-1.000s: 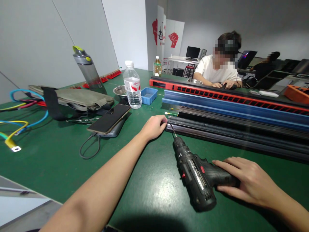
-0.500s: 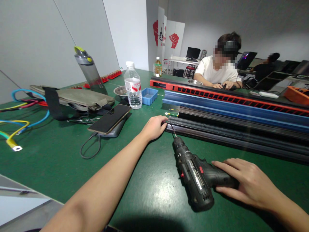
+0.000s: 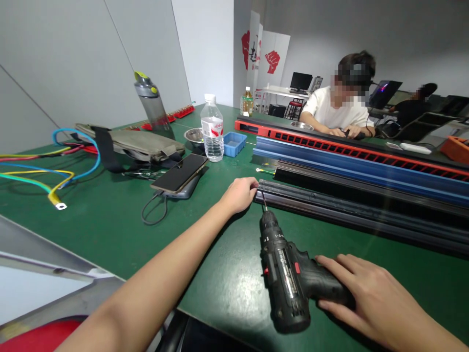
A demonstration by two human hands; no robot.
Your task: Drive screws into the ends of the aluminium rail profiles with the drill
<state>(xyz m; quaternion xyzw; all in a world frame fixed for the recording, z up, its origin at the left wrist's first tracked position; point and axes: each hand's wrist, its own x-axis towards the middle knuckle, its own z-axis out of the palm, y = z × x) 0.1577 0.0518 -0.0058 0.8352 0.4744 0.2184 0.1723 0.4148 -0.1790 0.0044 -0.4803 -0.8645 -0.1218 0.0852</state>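
The black metal rail (image 3: 315, 210) lies lengthwise on the green table. At its left end is my left hand (image 3: 240, 194), fingers curled against it and partly hidden. A black cordless drill (image 3: 287, 278) lies on its side on or just over the tabletop, its thin bit (image 3: 264, 201) pointing away from me with the tip at the rail's near side, close to the left end. My right hand (image 3: 370, 291) holds the drill by the lower handle, thumb on the near side and fingers on the far side.
Behind the rail lie a blue rail (image 3: 351, 164) and a red slotted rail (image 3: 330, 146). A water bottle (image 3: 212, 134), blue tray (image 3: 234, 144), phone (image 3: 179, 173) and bag (image 3: 135, 144) stand or lie to the left. Cables (image 3: 54, 188) are further left. A person (image 3: 337, 110) sits opposite.
The view has shifted, so the background sits further right. The drill's body has swung slightly left and toward me with my right hand. My left hand stays at the rail end.
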